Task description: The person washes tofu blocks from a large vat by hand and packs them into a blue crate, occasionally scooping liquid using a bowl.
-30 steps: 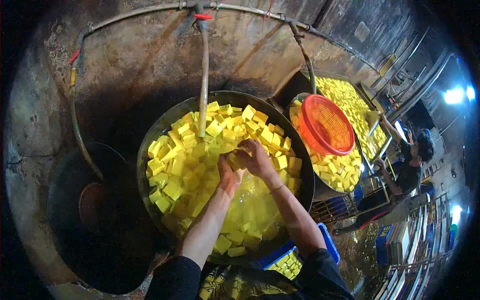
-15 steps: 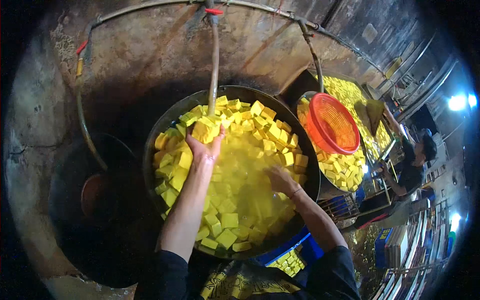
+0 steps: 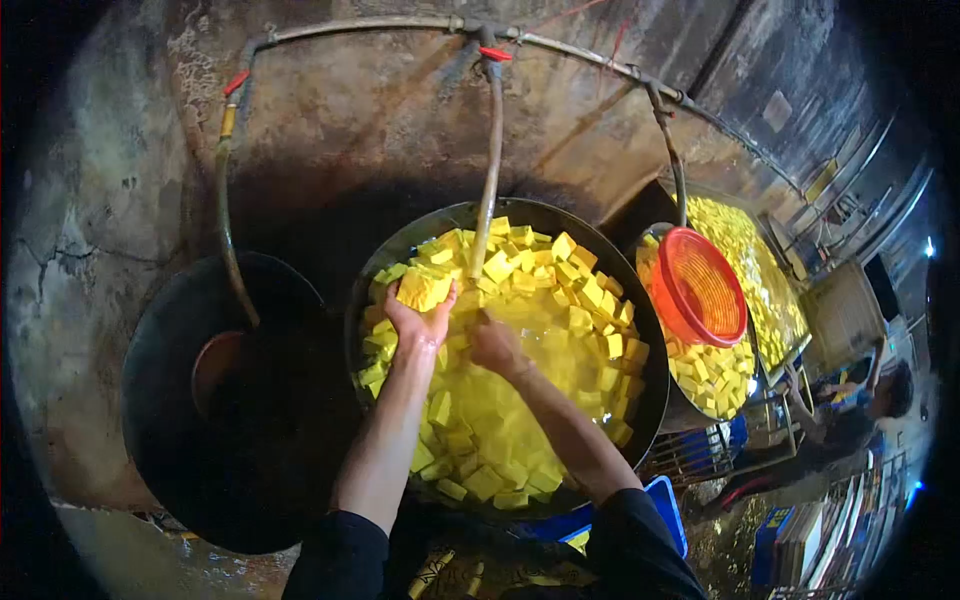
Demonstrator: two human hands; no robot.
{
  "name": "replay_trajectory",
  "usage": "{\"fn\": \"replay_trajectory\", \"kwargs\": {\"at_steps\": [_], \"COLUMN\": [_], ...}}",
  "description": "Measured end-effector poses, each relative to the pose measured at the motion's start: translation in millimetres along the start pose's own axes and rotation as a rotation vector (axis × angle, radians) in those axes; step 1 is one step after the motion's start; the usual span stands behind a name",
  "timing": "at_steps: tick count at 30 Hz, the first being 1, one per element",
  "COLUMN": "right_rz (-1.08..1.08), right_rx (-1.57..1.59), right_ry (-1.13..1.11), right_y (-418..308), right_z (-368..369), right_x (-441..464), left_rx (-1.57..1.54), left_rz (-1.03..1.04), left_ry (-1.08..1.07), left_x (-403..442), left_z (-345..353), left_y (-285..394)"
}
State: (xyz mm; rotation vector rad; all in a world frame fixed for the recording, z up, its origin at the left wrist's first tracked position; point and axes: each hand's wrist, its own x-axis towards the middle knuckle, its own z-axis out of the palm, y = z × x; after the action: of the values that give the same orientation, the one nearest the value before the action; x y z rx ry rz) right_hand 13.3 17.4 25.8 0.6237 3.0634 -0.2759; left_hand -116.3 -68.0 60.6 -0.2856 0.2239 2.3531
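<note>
My left hand (image 3: 420, 322) is curled around a yellow tofu block (image 3: 424, 288), holding it above the water on the left side of a large round vat (image 3: 362, 300). Whether there is more than one block in that grip I cannot make out. Many yellow tofu cubes (image 3: 486, 482) lie in the cloudy yellow water and are heaped along the vat's far rim. My right hand (image 3: 497, 345) is at the water near the middle of the vat, a little right of the left hand. Its fingers are partly hidden and blurred.
A hose (image 3: 488, 170) from the wall pipe (image 3: 360, 24) hangs into the vat. To the left stands a dark barrel (image 3: 150, 400). A red basket (image 3: 706, 285) rests on another tub of cubes at the right. Beyond it a person (image 3: 850, 410) works; blue crate (image 3: 668, 510) below.
My right hand has moved left across the water, towards the left hand. The left hand still holds tofu. The view has turned, so the vat appears further right and lower.
</note>
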Motion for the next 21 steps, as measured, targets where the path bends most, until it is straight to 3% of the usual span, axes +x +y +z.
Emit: {"fn": "replay_trajectory", "kwargs": {"at_steps": [1,4,6,7,9,11,13,15,17,18,19,21], "right_rz": [-0.008,-0.168,0.045,0.057,0.3,0.274,0.356,0.226,0.424,0.412,0.449,0.309], "right_rx": [-0.006,0.409,1.282,1.278,1.251,1.415,1.156,0.991,0.906,1.134,1.112,1.052], "right_ry": [0.0,0.048,0.168,0.184,0.176,0.353,0.283,0.443,0.428,0.422,0.37,0.442], "right_y": [13.0,42.2,40.8,31.6,13.7,6.1,-20.2,-3.3,13.8,16.0,15.0,14.9], "right_z": [-4.2,-19.5,-39.3,-59.5,-91.6,-93.7,-139.8,-112.7,-102.3,-111.5,-125.3,-132.1], "right_x": [-4.0,-21.0,-49.7,-59.7,-75.0,-83.3,-97.9,-95.4,-101.8,-113.6,-123.5,-140.5], "left_rx": [0.012,0.018,0.037,0.061,0.081,0.149,0.192,0.159,0.075,0.052,0.027,0.083], "left_rz": [0.007,-0.04,-0.082,-0.114,-0.169,-0.188,-0.217,-0.367,-0.438,-0.459,-0.477,-0.464], "left_ry": [0.002,0.0,-0.022,-0.038,-0.045,0.025,-0.056,-0.136,-0.103,-0.049,0.004,-0.016], "left_x": [-0.8,1.4,0.5,-1.5,-5.8,-18.3,-15.4,-8.0,-39.1,-43.1,-45.5,-53.0], "left_z": [-2.8,-9.1,-11.7,-12.4,-11.3,-3.2,-18.6,-53.3,-33.3,-32.8,-33.7,-39.0], "left_y": [-0.5,-6.1,-15.2,-23.5,-43.1,-65.1,-94.4,-120.5,-131.1,-142.2,-153.0,-173.8]}}
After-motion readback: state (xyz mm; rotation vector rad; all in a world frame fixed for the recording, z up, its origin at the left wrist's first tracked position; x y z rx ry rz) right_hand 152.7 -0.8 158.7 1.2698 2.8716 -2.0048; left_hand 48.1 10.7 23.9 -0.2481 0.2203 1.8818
